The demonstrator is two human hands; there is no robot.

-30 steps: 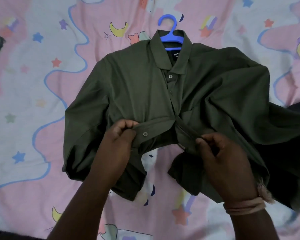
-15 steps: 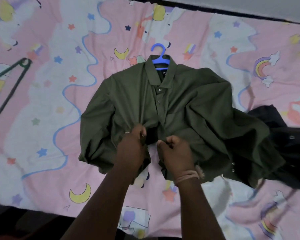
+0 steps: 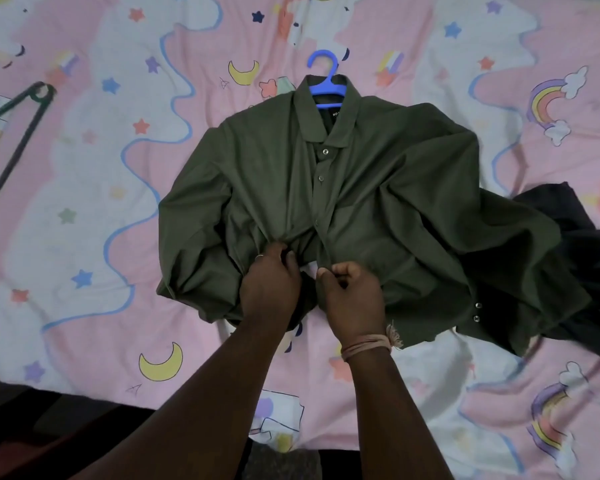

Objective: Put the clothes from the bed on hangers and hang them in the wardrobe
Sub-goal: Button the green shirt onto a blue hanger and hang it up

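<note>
Two hands meet at the near middle of an olive-green shirt [image 3: 378, 202] that lies front-up on the bed [image 3: 84, 237], its collar at the far end. A blue hanger [image 3: 326, 86] sits inside the collar, with its hook sticking out beyond it onto the patterned pink sheet. The left hand [image 3: 271, 289] has its fingers [image 3: 281, 256] curled round a bunch of the left front edge of the shirt, and a ring shows on one finger. The right hand [image 3: 352, 299] is just beside it, fingers folded tight and pinching the right front edge near the lowest fastened button; a pale thread band [image 3: 368, 344] is tied round that wrist. Between the hands a small patch of sheet shows through the open lower front. Three buttons above are closed. At the right, a black garment [image 3: 579, 271] lies partly under the green shirt's sleeve. At the far left edge lies a dark hanger [image 3: 18, 133], well apart from the shirt.
</note>
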